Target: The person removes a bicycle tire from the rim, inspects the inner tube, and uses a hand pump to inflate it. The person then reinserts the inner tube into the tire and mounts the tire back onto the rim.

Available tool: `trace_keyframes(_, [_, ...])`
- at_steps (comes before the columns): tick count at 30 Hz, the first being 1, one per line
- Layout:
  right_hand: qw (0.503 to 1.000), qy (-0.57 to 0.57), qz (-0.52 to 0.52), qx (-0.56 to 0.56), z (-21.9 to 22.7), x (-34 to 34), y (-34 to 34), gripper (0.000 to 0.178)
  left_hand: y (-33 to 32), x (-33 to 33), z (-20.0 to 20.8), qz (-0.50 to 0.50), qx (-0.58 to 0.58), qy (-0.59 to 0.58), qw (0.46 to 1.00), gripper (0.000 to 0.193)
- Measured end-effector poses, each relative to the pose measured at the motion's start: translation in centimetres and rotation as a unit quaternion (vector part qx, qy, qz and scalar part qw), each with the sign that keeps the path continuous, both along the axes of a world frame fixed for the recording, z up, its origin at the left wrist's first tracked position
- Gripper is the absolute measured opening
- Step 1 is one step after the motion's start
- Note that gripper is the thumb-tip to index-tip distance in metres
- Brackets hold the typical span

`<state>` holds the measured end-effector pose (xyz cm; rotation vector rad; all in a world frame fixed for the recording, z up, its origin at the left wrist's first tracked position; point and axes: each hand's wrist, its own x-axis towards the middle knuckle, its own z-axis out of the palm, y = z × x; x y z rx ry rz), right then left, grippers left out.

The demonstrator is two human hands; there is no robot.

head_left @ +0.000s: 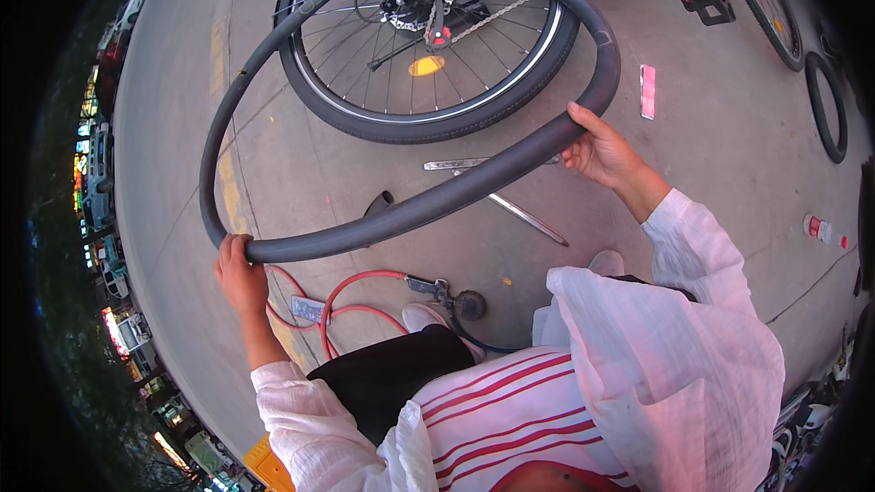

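The tube (497,169) is held above the ground (164,173), partly across the far wheel (407,18) in view, its loop apparently kept spread by two holds: the left hand (241,278) is closed in a grip on its left bend, the right hand (603,153) partly wrapped round its right side. The label on the bottle (825,230) at right cannot be read

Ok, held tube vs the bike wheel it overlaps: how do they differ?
The tube is a bare loop; the wheel is spoked, with a yellow reflector. Left hand and right hand hold the tube; neither touches the wheel. The tube curves unevenly; the wheel looks rounder. Shared: dark, ring-like outlines.
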<state>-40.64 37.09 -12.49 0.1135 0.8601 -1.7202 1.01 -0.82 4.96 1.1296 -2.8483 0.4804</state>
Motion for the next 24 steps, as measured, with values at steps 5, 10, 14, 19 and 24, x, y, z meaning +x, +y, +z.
trace_keyframes(5, [0.998,-0.005,-0.009,0.062,-0.3,1.1,0.1,0.027,-1.0,1.0,-1.6,0.037,0.074,0.138,0.987,0.066])
trace_keyframes(10, [0.998,0.004,0.004,0.063,-1.9,0.1,1.5,0.023,-0.4,-1.8,-2.1,0.255,0.416,0.559,0.670,0.053])
trace_keyframes(14, [0.997,0.035,0.025,0.069,-1.3,0.2,2.3,0.024,-2.0,-0.6,-2.2,0.373,0.547,0.612,0.433,0.055])
trace_keyframes(19, [0.990,0.063,0.056,0.113,-1.3,-0.1,3.6,0.025,-1.1,-2.4,-4.8,0.442,0.466,0.556,0.528,0.083])
trace_keyframes(24, [0.983,0.072,0.060,0.157,-1.7,0.1,4.0,0.022,0.0,-3.8,-6.3,0.476,0.449,0.518,0.550,0.081])
